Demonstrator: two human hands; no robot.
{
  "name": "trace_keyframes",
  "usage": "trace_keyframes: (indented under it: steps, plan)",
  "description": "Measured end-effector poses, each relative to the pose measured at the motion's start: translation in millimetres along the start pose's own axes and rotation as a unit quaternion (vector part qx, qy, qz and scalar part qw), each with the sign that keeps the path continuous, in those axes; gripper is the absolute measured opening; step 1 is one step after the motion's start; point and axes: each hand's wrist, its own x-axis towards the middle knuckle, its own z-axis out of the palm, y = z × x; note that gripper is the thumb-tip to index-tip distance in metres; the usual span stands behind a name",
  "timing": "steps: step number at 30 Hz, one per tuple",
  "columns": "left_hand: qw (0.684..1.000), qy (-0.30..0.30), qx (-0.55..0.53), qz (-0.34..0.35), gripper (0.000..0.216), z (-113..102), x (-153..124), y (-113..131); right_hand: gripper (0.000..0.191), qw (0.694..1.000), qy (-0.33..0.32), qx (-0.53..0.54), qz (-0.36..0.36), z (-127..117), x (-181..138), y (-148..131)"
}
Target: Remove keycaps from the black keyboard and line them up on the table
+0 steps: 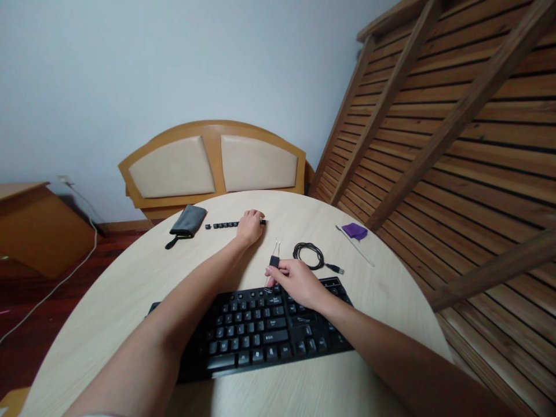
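My left hand (251, 227) reaches to the far side of the table, fingers bent around the right end of a row of black keycaps (223, 225). A keycap (263, 222) shows at its fingertips, and the hand hides part of the row. In my right hand (297, 279) is a keycap puller (274, 260) with a black handle, its wire prongs pointing away from me. That hand is just above the top edge of a black keyboard (260, 330). Several top-row keys are off the keyboard, and my left forearm covers its left part.
A grey pouch (189, 221) lies left of the keycaps. Right of my right hand are a coiled black USB cable (309, 255), a thin stick (356, 246) and a purple cloth (355, 231). The round table (382, 313) stands near a headboard (217, 156) and leaning wooden slats (434, 145).
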Motion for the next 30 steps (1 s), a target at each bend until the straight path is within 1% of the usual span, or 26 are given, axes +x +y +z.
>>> trace_keyframes:
  steps: [3, 6, 8, 11, 14, 15, 17, 18, 19, 21, 23, 26, 30]
  plan:
    - [0.999, 0.008, -0.039, 0.000, 0.039, -11.2, -4.3, 9.8, 0.035, 1.000, 0.002, 0.021, 0.002, 0.1, 0.3, -2.1]
    - [0.995, 0.013, -0.094, -0.016, 0.037, -21.9, -14.8, 23.9, 0.037, 0.999, 0.009, 0.033, 0.004, -1.1, 0.5, -3.9]
    - [0.990, 0.008, -0.138, -0.031, 0.034, -27.2, -28.1, 34.0, 0.038, 0.999, 0.007, 0.040, 0.001, -3.7, 0.9, -4.3]
    - [0.980, -0.004, -0.193, -0.045, 0.032, -33.8, -58.0, 46.5, 0.038, 0.999, -0.004, 0.045, -0.003, -10.1, 1.3, -4.0]
    - [0.971, -0.026, -0.231, -0.055, 0.029, -41.5, -95.9, 53.4, 0.036, 0.999, -0.030, 0.022, -0.015, -17.0, 0.1, -5.6]
    - [0.962, -0.043, -0.261, -0.062, 0.027, -44.4, -108.8, 54.5, 0.036, 0.999, -0.040, 0.004, -0.024, -18.9, -0.8, -7.0]
    - [0.948, -0.122, -0.290, -0.051, 0.024, -50.7, -133.2, 55.5, 0.036, 0.997, -0.053, -0.042, -0.047, -22.1, -2.9, -10.7]
    - [0.941, -0.160, -0.294, -0.041, 0.024, -54.0, -143.8, 55.6, 0.036, 0.995, -0.053, -0.068, -0.058, -23.4, -4.0, -12.9]
    - [0.942, -0.179, -0.284, -0.028, 0.026, -57.1, -153.1, 55.6, 0.037, 0.992, -0.052, -0.092, -0.067, -24.7, -5.0, -14.9]
    - [0.958, -0.158, -0.240, -0.004, 0.033, -63.0, -167.1, 55.8, 0.038, 0.987, -0.051, -0.133, -0.076, -26.9, -6.3, -18.1]
    - [0.967, -0.138, -0.215, 0.026, 0.033, -67.6, -175.1, 56.5, 0.039, 0.983, -0.055, -0.154, -0.078, -28.6, -6.6, -19.5]
    - [0.968, -0.140, -0.197, 0.063, 0.025, -70.7, -179.9, 58.2, 0.038, 0.983, -0.068, -0.149, -0.081, -30.2, -6.0, -19.3]
    - [0.975, -0.130, -0.164, 0.071, 0.023, -69.1, -181.5, 59.9, 0.040, 0.978, -0.086, -0.163, -0.092, -31.5, -6.1, -19.4]
